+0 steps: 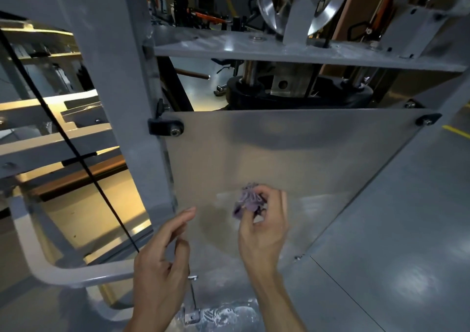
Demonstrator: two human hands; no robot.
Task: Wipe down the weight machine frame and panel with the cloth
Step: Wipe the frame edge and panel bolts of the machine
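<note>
Right hand point(263, 226) pinching purple cloth point(248, 200) against unmarked metal panel point(292, 153)

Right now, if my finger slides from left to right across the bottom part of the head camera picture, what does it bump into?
Curved white frame tube → thin black cable → left hand → purple cloth, bunched in the right hand against the metal panel → shiny grey floor.

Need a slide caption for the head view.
Right hand holds purple cloth against the machine's metal panel; left hand open.
</note>
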